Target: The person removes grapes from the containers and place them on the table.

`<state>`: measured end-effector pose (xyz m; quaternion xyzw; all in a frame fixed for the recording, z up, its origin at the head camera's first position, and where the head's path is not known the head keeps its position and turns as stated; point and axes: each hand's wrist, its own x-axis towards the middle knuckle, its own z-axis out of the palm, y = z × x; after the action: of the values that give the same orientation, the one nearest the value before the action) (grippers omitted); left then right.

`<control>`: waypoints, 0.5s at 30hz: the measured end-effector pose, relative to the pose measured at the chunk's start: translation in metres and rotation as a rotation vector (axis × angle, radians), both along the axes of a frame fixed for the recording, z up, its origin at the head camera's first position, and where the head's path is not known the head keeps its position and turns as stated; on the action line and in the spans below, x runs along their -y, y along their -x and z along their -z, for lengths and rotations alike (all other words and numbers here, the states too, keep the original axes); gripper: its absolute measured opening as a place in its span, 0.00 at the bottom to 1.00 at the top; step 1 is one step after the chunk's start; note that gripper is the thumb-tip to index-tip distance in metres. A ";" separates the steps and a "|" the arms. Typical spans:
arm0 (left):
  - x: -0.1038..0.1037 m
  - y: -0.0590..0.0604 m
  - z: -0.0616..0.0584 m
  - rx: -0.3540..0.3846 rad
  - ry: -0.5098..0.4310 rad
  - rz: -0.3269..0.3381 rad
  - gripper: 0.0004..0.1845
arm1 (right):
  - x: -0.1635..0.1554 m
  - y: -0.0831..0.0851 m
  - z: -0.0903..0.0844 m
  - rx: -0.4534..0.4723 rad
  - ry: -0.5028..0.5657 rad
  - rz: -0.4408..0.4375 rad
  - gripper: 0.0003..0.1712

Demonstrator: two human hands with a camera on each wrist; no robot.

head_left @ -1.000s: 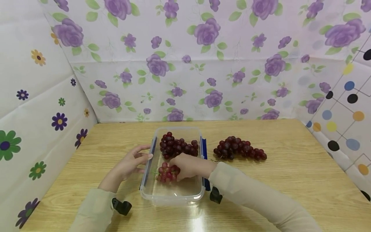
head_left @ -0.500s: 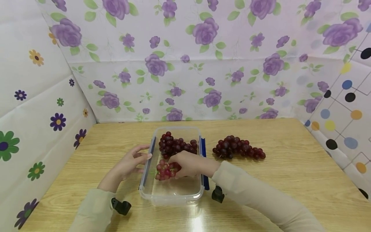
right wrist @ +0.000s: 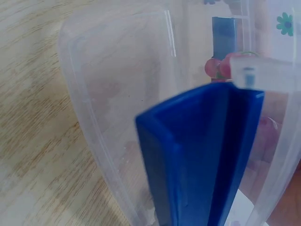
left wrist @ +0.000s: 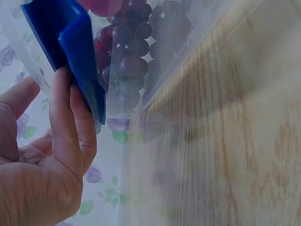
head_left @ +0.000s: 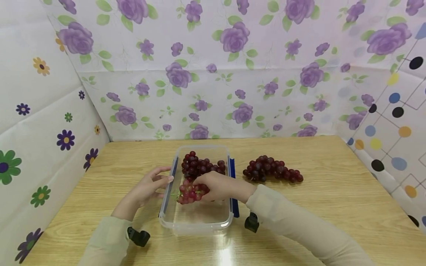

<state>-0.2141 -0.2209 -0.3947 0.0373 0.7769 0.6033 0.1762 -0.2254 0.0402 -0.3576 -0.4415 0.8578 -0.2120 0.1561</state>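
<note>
Leftmost, the left hand (head_left: 149, 184) lies on the table (head_left: 332, 199) left of centre in the head view, its fingers straight and touching the left blue clip (head_left: 168, 184) of the box (head_left: 196, 221); in the left wrist view the fingertips (left wrist: 70, 94) rest against that clip (left wrist: 70, 52), with dark grapes showing through the clear wall just to its right. Next, mid-frame, the clear box stands open on the table; a dark bunch (head_left: 201, 166) lies in its far end. Just below that, the right hand (head_left: 219, 186) reaches into the box from the right, fingers curled round a small red bunch (head_left: 189, 192), which sits inside the box towards its left wall; whether it touches the floor I cannot tell. The right blue clip (head_left: 233, 184) runs along the box's right side under the wrist; the right wrist view shows it (right wrist: 207, 150) close up against the clear wall. Right of the box, well apart from both hands, a long dark bunch (head_left: 271, 170) lies on the bare table.
</note>
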 end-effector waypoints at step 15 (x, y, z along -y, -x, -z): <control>0.001 0.000 0.002 -0.009 0.015 -0.015 0.32 | -0.001 -0.004 -0.011 -0.049 0.005 -0.013 0.24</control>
<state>-0.2140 -0.2214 -0.3971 0.0327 0.7826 0.5985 0.1683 -0.2217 0.0412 -0.3466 -0.4524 0.8580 -0.2024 0.1352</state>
